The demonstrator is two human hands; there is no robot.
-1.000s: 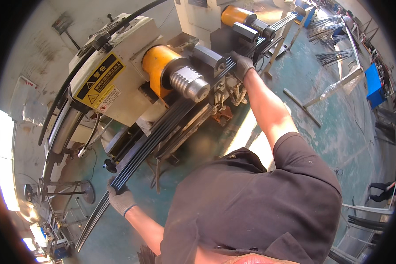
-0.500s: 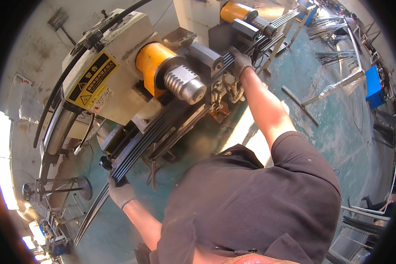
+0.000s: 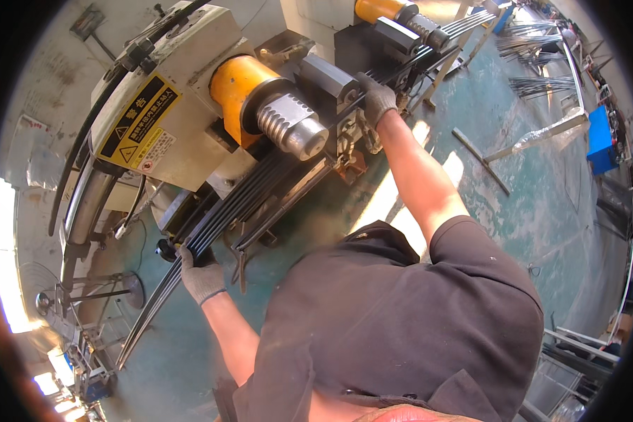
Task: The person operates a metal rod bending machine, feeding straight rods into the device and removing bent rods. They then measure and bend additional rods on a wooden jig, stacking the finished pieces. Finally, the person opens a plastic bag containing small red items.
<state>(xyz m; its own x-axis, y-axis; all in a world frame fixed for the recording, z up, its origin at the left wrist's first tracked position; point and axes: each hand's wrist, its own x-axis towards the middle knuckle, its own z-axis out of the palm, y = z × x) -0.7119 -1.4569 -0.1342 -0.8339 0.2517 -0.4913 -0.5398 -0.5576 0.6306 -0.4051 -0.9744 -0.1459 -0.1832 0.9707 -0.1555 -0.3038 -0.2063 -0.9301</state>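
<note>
A bundle of long dark metal rods (image 3: 250, 200) runs diagonally under the machine's ribbed steel roller (image 3: 292, 126) and its yellow cylinder (image 3: 235, 88). My left hand (image 3: 200, 274), in a grey glove, grips the bundle at its lower left part. In a matching glove, my right hand (image 3: 378, 98) holds the same rods farther up, beside a dark block (image 3: 330, 77) on the machine. The rods continue up right past a second yellow roller (image 3: 380, 10).
The grey machine body (image 3: 190, 91) carries a yellow and black warning label (image 3: 137, 119). A pedestal stand (image 3: 91, 295) is at left. Loose rods (image 3: 534, 84), a bar (image 3: 482, 158) and a blue box (image 3: 599, 137) lie on the green floor at right.
The view has shifted, so the machine sits higher in the picture. Both hands keep their grip on the rods; my left hand sits a little farther up and right along the bundle.
</note>
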